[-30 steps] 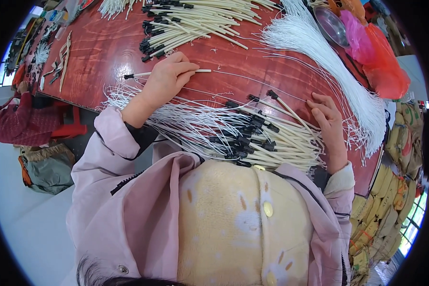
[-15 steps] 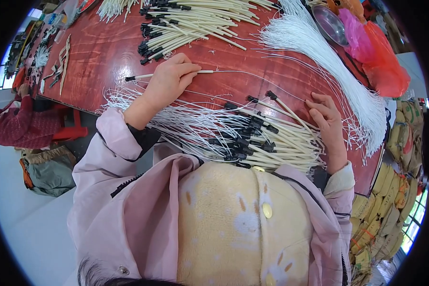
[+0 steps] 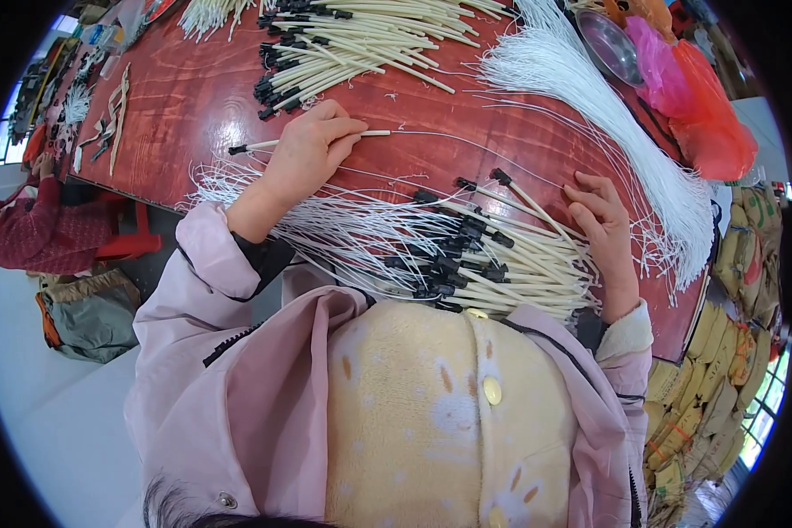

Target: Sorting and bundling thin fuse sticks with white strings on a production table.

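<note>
My left hand [image 3: 301,157] is closed around a thin cream tube [image 3: 377,134] and holds it level above the red table. A black end piece [image 3: 238,150] sticks out on the tube's left side. From its right end a thin white cord [image 3: 477,142] curves across to my right hand [image 3: 609,236], whose bent fingertips meet it. Below the cord lies a pile of similar cream tubes [image 3: 537,273] with black ends, close to my body and beside my right hand. Loose white cords [image 3: 343,220] trail leftward from that pile, under my left wrist.
Another heap of cream tubes [image 3: 370,44] lies at the far middle of the red table [image 3: 176,114]. A thick white cord bundle [image 3: 581,97] drapes along the right. Behind it are a metal bowl [image 3: 609,46] and a red plastic bag [image 3: 708,123]. At far left sits another person [image 3: 48,224].
My left hand and the tube have shifted very slightly to the left. My right hand has barely moved, and the cord still spans between the hands.
</note>
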Tool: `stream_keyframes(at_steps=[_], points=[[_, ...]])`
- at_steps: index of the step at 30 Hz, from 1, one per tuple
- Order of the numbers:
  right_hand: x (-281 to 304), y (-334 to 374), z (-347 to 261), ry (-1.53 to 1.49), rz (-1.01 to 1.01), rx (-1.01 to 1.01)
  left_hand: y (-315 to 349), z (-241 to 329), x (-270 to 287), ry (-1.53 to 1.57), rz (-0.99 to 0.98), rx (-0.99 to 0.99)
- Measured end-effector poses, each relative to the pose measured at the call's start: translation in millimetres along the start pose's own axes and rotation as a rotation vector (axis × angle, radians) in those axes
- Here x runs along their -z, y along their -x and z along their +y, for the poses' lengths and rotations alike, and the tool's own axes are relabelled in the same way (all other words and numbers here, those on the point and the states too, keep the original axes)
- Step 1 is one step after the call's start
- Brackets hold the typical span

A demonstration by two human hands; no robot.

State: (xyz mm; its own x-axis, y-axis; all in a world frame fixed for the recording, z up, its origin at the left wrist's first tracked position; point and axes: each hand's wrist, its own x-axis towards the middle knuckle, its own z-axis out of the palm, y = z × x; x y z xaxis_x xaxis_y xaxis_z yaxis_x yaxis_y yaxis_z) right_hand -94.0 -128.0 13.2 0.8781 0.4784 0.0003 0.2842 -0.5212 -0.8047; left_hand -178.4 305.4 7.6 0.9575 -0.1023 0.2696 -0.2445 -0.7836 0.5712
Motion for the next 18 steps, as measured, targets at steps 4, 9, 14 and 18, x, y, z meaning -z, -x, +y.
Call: stream_keyframes(at_steps=[4,9,14,18], points=[[-0.6,0.8,-0.6,-0.005,-0.005,-0.007,-1.5,1.0,-3.2,0.005,0.006,-0.007],[-1.3,0.3,1.0,-0.003,0.002,0.028,-6.6,1.4,-7.2,-0.018,0.013,-0.022],[-0.9,0.9,-0.7,0.006,-0.005,0.041,-6.7,-1.4,-8.2,-0.042,0.035,-0.031],[0.3,0.7,0.5,0.007,-0.015,0.032,-7.8,-1.9,-7.7,-0.042,0.034,-0.042]])
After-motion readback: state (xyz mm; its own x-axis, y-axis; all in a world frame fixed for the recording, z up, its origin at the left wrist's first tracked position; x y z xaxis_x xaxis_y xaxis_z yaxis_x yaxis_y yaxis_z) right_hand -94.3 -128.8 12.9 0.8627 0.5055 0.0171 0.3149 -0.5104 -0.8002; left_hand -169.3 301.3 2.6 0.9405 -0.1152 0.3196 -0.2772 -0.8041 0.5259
